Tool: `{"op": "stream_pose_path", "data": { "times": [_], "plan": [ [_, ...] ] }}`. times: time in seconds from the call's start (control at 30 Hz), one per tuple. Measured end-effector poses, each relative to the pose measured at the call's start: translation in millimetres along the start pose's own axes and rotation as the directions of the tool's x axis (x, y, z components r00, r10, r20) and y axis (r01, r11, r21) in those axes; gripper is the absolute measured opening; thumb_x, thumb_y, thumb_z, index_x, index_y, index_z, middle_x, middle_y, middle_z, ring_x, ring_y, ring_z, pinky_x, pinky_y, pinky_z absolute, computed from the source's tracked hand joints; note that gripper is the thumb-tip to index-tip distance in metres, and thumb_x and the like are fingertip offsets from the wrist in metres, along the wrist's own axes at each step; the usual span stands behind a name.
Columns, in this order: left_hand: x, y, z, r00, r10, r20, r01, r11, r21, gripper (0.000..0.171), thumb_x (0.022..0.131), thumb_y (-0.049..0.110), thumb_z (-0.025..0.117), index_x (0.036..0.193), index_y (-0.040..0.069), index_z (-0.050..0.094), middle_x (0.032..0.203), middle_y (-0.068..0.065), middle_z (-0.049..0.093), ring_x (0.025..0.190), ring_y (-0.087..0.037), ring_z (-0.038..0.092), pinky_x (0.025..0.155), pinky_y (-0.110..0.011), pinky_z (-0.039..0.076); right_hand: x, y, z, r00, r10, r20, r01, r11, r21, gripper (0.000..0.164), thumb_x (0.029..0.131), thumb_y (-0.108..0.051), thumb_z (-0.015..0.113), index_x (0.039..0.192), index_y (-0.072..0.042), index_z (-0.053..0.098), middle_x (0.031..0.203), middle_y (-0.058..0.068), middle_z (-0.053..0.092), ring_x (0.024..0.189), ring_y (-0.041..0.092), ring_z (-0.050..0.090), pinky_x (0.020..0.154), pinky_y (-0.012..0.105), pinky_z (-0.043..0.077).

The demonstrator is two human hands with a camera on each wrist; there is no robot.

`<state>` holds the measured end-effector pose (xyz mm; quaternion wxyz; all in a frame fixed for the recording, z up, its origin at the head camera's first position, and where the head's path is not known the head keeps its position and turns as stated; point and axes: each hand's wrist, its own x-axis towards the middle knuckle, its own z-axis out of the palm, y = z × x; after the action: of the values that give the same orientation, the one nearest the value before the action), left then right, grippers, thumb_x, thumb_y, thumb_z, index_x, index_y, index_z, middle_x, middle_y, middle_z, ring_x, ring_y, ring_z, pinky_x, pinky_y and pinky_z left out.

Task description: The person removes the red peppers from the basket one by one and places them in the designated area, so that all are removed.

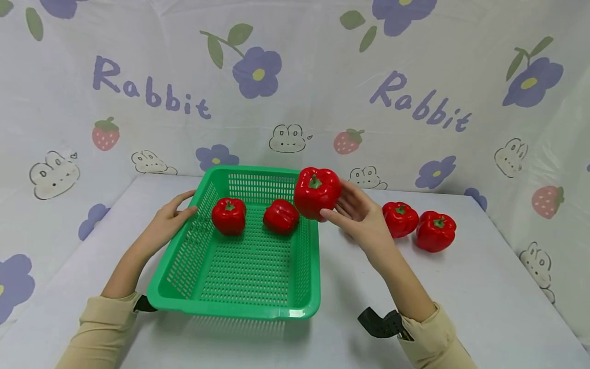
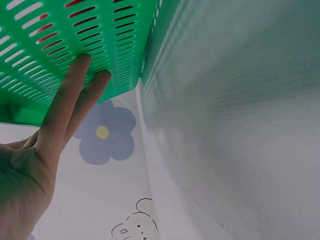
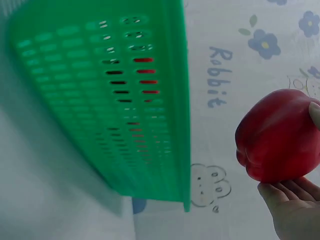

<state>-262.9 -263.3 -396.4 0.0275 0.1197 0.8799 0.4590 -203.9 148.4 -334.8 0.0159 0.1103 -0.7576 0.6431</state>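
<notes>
A green plastic basket with slotted walls stands left of centre. My left hand holds its left rim, thumb on the edge; in the left wrist view two fingers extend against the slotted wall. Inside the basket are two red bell peppers, one upright and one on its side. By the basket's right rim, my right hand grips another red bell pepper, raised with its green stem showing. The right wrist view shows this pepper apart from the basket wall.
Two more red bell peppers, a nearer one and a farther one, sit on the white table to the right. A printed cloth with flowers and rabbits hangs behind the table.
</notes>
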Motion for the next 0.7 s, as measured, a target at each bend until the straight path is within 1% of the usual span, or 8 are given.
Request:
{"op": "stream_pose_path", "data": {
  "times": [0.17,0.27,0.4,0.7],
  "plan": [
    [0.2,-0.9,0.0,1.000,-0.007,0.003,0.007,1.000,-0.003,0.062,0.104,0.037,0.042,0.157,0.013,0.019,0.115,-0.031,0.065,0.079,-0.008,0.068,0.069,-0.028,0.056,-6.8,15.6,-10.8,0.999,0.050,-0.020,-0.050,0.999,-0.002,0.072,0.089,-0.024,0.072,0.151,-0.022,0.036,0.153,0.001,0.044,0.141,0.021,0.043,0.097,0.022,0.047],
    [0.0,-0.7,-0.4,1.000,-0.013,0.004,0.013,1.000,-0.003,0.062,0.104,0.038,0.042,0.157,0.013,0.020,0.116,-0.031,0.065,0.080,-0.008,0.068,0.070,-0.028,0.056,-11.3,23.7,-14.8,0.996,0.087,-0.030,-0.088,0.996,-0.008,0.073,0.089,-0.026,0.072,0.152,-0.019,0.035,0.153,0.003,0.043,0.142,0.023,0.042,0.097,0.024,0.047],
    [-0.1,1.1,-0.6,1.000,-0.013,0.004,0.013,1.000,0.001,0.062,0.104,0.039,0.042,0.157,0.014,0.020,0.116,-0.031,0.065,0.081,-0.008,0.068,0.071,-0.028,0.055,-17.4,35.3,-19.8,0.990,0.135,-0.041,-0.136,0.991,-0.015,0.074,0.089,-0.029,0.072,0.152,-0.019,0.034,0.154,0.004,0.043,0.142,0.025,0.042,0.098,0.028,0.047],
    [0.2,0.8,-0.8,1.000,-0.008,0.005,0.008,1.000,0.000,0.062,0.105,0.036,0.042,0.157,0.012,0.019,0.115,-0.031,0.066,0.080,-0.007,0.068,0.069,-0.026,0.055,-32.9,61.7,-33.4,0.980,0.194,-0.038,-0.196,0.978,-0.066,0.077,0.090,-0.032,0.071,0.153,-0.015,0.030,0.155,0.009,0.040,0.142,0.029,0.040,0.100,0.032,0.045]
  ]
}}
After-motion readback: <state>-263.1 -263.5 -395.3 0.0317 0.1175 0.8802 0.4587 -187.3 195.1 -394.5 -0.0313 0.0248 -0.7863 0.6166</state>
